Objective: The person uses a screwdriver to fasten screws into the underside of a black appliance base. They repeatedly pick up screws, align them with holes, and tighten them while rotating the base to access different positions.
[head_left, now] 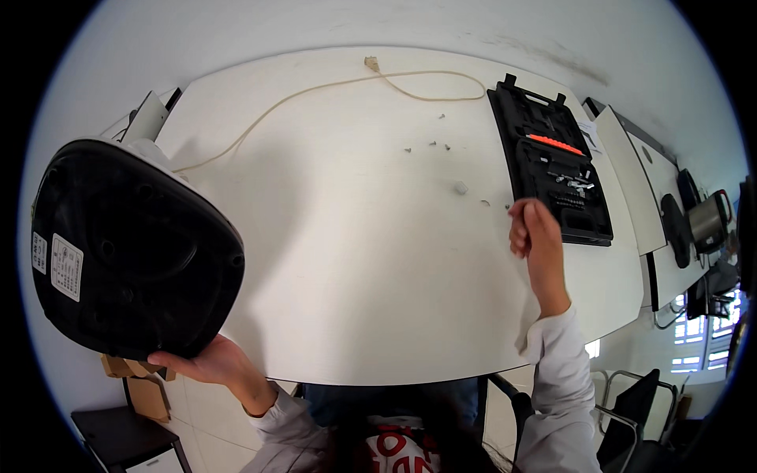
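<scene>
Beige cord (pixel 380 76) looping far, metal screws (pixel 448 147) scattered, black toolcase (pixel 582 231) right, left hand (pixel 217 364) gripping black-bottomed appliance (pixel 142 256), right hand (pixel 538 229) curled, hold unclear, white tabletop (pixel 394 299), pale wall (pixel 315 25)

So the appliance (pixel 138 252) is held up tilted over the table's (pixel 371 276) left side, rounded black underside turned to view, two pale labels (pixel 67 268) stuck on it, while its cream cord (pixel 315 88) is strung loosely across, plug (pixel 371 63) end looped back.

Holds left hand (pixel 217 365) low with outstretched thumb (pixel 173 363); extends right hand (pixel 540 230) farther forward with slightly blurred, apparently curled fingers (pixel 518 234).
</scene>
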Action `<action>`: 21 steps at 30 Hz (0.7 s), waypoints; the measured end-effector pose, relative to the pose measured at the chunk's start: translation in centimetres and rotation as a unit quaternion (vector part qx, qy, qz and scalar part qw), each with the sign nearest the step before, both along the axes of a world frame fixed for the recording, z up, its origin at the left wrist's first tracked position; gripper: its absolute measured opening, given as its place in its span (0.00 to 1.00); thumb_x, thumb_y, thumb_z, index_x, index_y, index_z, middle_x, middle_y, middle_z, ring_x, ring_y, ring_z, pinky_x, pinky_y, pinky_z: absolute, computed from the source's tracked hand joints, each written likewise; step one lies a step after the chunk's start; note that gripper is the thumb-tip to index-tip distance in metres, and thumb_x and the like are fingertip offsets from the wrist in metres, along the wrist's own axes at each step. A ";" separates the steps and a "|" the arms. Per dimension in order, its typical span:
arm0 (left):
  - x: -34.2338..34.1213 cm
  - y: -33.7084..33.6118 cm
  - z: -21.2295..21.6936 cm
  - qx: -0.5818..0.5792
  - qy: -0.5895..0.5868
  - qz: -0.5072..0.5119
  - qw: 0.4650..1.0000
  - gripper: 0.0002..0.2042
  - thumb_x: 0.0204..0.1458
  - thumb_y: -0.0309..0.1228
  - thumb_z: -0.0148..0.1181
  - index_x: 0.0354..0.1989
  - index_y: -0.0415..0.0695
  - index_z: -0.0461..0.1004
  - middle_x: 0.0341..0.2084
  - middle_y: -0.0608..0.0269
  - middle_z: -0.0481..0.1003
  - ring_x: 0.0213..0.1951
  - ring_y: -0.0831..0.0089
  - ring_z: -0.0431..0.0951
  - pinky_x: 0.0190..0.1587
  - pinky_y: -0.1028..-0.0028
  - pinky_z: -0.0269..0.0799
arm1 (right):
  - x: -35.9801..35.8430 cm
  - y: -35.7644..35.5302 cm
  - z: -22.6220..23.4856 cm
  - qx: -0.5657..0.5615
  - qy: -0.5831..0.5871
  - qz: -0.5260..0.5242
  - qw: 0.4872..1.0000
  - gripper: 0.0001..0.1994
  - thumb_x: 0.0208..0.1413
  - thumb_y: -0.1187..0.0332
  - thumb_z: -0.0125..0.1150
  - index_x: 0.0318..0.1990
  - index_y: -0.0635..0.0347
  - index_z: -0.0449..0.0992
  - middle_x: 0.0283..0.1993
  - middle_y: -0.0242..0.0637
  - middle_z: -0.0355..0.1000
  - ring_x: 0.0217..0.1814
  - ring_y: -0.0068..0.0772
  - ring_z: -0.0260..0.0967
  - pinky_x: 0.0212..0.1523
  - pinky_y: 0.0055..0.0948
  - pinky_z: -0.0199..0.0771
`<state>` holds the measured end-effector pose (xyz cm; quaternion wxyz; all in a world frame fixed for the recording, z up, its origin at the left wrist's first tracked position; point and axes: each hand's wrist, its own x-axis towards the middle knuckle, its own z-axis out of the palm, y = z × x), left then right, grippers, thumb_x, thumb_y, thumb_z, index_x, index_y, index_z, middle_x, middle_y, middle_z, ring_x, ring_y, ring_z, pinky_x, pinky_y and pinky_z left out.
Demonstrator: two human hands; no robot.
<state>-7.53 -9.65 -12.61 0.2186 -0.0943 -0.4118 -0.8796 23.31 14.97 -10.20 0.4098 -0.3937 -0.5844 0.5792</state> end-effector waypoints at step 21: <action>1.3 0.3 0.7 0.048 -0.102 0.067 0.991 0.32 0.64 0.52 0.40 0.66 0.36 0.55 0.65 0.51 0.57 0.62 0.59 0.63 0.65 0.66 0.60 | -13.2 9.3 -2.0 0.332 -0.407 0.025 0.851 0.09 0.48 0.64 0.66 0.37 0.52 0.81 0.37 0.33 0.76 0.43 0.38 0.72 0.44 0.33 0.71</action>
